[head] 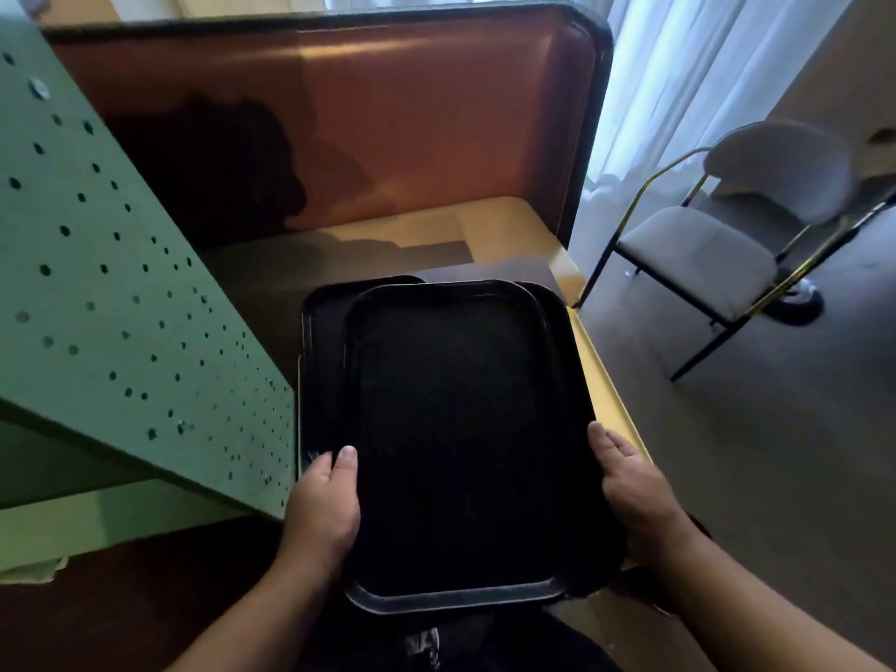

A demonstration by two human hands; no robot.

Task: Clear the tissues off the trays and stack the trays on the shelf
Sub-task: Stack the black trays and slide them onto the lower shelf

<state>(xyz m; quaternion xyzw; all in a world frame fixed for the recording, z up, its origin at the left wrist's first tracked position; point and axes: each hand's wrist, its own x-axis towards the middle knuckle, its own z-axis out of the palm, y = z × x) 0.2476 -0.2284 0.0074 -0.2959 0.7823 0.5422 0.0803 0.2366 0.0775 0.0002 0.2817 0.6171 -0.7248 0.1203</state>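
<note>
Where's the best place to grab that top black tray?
By its two long side rims, one hand from each side, as the left hand and right hand do now. The top tray lies flat and wide, skewed on the trays below, with raised rims fingers can hook under.

Grey chair (698,254) on grey floor (776,477) — white curtains (679,65) daylit behind

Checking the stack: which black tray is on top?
The top tray, held by both hands at its long edges; the lower trays peek out left and right.
</note>
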